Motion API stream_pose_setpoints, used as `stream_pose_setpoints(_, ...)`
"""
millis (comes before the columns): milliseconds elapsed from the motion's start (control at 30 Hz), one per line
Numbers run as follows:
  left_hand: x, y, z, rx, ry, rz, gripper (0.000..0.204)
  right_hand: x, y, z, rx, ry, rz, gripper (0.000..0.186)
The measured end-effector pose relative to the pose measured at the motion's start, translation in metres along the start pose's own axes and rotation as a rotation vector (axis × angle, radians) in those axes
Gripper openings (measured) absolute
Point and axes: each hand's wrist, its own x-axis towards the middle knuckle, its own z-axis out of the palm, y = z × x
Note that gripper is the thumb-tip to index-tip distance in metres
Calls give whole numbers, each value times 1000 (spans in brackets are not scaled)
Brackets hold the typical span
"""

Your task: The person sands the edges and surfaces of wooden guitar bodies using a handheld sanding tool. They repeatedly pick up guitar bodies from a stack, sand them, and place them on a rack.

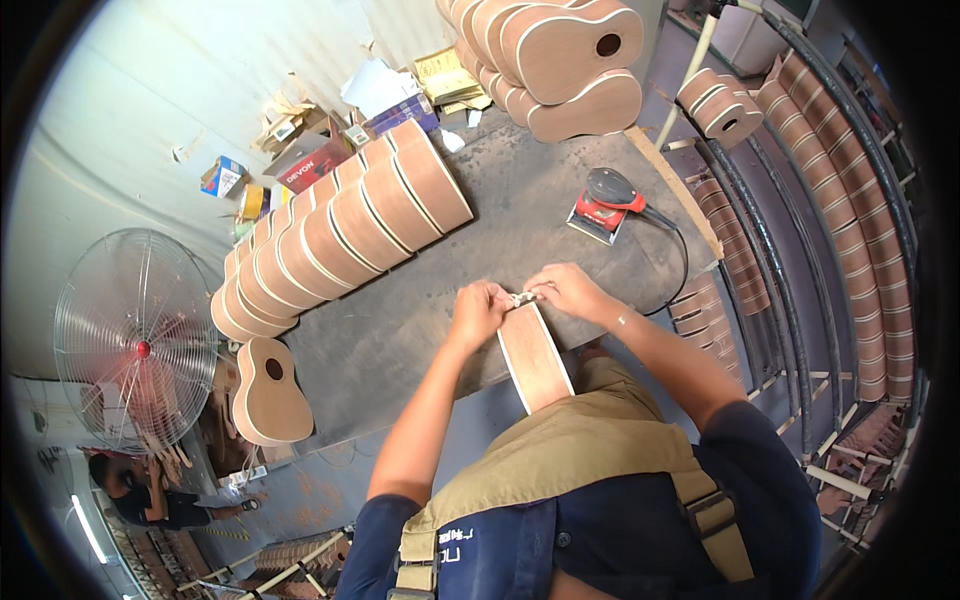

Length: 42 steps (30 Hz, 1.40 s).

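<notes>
At the bench edge in front of me, a wooden piece (535, 360) with pale edging stands out toward my apron. Over its far end, my left hand (483, 312) pinches a small, pale twisted strip (523, 298). My right hand (563, 292) has its fingers closed on the same strip from the other side; exactly what the strip is, I cannot make out. A red and black sander (607, 205) with a cord sits beyond my right hand. A long row of small wooden guitar bodies (340, 230) lies to the left.
The grey bench (380, 340) holds one loose body (270, 395), stacked bodies (560, 60) and boxes (310, 160) at the back. A wire fan (140, 335) stands left. A co-worker (150, 495) is lower left. Racks of bodies (850, 250) line the right.
</notes>
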Motion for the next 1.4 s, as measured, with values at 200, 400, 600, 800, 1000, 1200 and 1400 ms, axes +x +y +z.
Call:
stream_pose_setpoints(200, -48, 5, -4, 40, 46, 314, 12, -46, -38, -8, -179, -10, -146, 34)
stream_pose_setpoints(400, -143, 42, 0, 83, 67, 600, 10, -131, -107, -22, -133, -63, -243, 23)
stream_pose_setpoints(600, -34, 9, -3, 63, 158, 351, 7, -29, -24, -9, -168, 14, -145, 27)
stream_pose_setpoints(800, -60, 8, -2, 92, 83, 350, 11, -50, -34, -10, -257, 9, -235, 29)
stream_pose_setpoints(1000, -172, 40, 2, 81, -25, 505, 21, -147, -118, -26, -136, -83, -299, 24)
stream_pose_setpoints(1200, -156, 54, 4, 66, 110, 390, 101, -143, -99, -24, 334, 206, 299, 19)
stream_pose_setpoints(1400, -152, 31, 19, 135, 145, 362, 109, -132, -80, -19, 725, 290, 368, 25)
